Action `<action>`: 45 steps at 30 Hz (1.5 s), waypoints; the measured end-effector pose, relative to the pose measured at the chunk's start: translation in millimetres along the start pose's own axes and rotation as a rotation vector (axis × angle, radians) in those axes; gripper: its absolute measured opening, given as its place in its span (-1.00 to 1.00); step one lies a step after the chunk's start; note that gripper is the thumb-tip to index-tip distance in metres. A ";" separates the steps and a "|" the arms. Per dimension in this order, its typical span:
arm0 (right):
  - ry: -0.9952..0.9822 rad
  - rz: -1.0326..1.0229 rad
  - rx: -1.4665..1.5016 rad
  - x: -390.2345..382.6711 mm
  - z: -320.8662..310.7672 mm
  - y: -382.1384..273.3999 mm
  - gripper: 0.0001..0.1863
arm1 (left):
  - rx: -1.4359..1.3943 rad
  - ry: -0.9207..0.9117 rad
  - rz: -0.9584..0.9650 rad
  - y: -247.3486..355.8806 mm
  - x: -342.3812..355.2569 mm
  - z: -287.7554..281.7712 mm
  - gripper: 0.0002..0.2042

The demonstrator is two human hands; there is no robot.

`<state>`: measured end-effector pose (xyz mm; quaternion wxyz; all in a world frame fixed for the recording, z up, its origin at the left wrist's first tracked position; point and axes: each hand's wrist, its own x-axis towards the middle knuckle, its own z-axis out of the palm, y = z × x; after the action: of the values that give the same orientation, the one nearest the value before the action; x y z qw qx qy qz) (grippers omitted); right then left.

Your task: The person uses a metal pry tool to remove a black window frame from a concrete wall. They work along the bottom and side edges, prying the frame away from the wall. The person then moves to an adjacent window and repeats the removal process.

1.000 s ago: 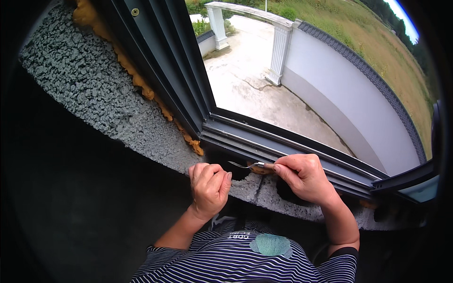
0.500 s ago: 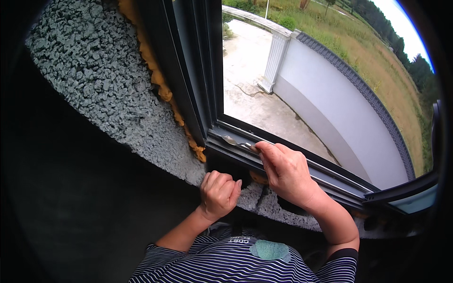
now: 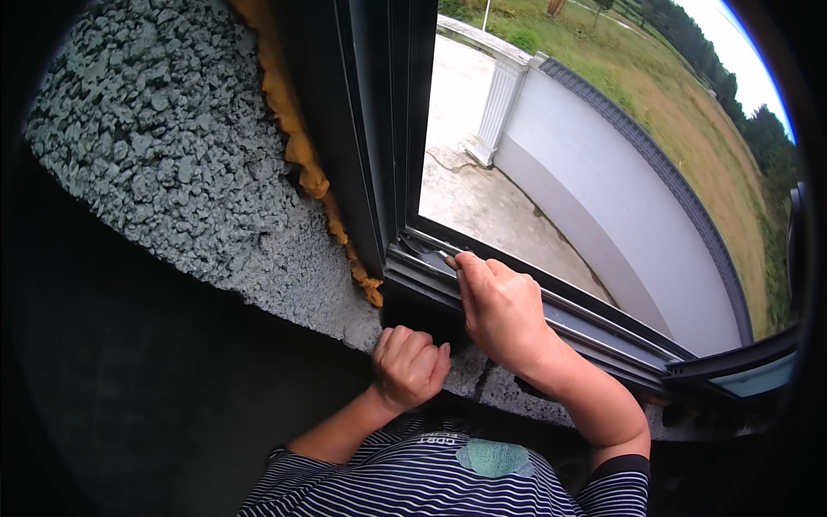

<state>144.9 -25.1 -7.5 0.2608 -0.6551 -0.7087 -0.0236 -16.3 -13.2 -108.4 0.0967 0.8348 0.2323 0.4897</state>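
Observation:
My right hand (image 3: 504,319) grips the wooden handle of a small trowel (image 3: 450,259), its thin bent metal blade at the lower left corner of the dark window frame (image 3: 366,138), over the bottom track (image 3: 594,332). My left hand (image 3: 409,366) is curled closed at the rough concrete sill edge, below and left of my right hand; whatever its fingers hold, if anything, is hidden. Orange foam (image 3: 297,146) runs down the outer side of the frame to that corner, beside rough grey pebbly render (image 3: 164,146).
A pane (image 3: 741,370) in a dark frame angles out at the right. Beyond the opening are a pale concrete yard (image 3: 482,194), a white curved wall (image 3: 603,181) with a pillar (image 3: 500,112), and grass with trees. Below the sill it is dark.
My right hand has moved up and left, bringing the trowel into the frame's lower corner. My left hand has shifted down and right in view, still curled; the view has shifted too.

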 end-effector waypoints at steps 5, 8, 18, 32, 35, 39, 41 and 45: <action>0.074 -0.021 -0.065 -6.5 9.3 -4.0 -0.73 | 0.000 -0.001 0.007 1.0 1.2 0.9 -0.83; 0.105 -0.047 -0.115 -9.1 13.2 -6.8 -0.58 | 0.002 -0.002 0.010 0.7 0.8 1.3 -0.82; 0.144 -0.190 -0.148 -18.2 14.6 9.2 -0.54 | 0.003 -0.017 -0.013 2.0 2.1 0.7 -0.84; 0.215 -0.271 -0.043 -26.6 7.3 21.9 -0.48 | 0.018 -0.003 -0.006 2.9 0.4 2.5 -0.84; 0.247 -0.306 -0.016 -34.4 -1.0 19.0 -0.49 | 0.020 0.000 -0.002 3.0 0.8 2.4 -0.84; 0.071 -0.267 0.113 -52.2 -27.0 2.6 -0.55 | 0.024 0.005 0.009 0.8 -0.7 2.5 -0.81; -0.047 -0.121 0.263 -54.7 -30.7 0.5 -0.70 | 0.024 0.012 0.022 -0.3 -1.8 4.6 -0.80; -0.222 0.129 0.500 -50.0 -37.3 8.9 -0.84 | 0.019 0.026 0.037 -1.1 -2.4 5.0 -0.80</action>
<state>166.2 -83.7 1.8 0.3359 -0.6127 -0.6737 0.2406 -13.3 -13.0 -113.2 0.0768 0.8334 0.2226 0.5000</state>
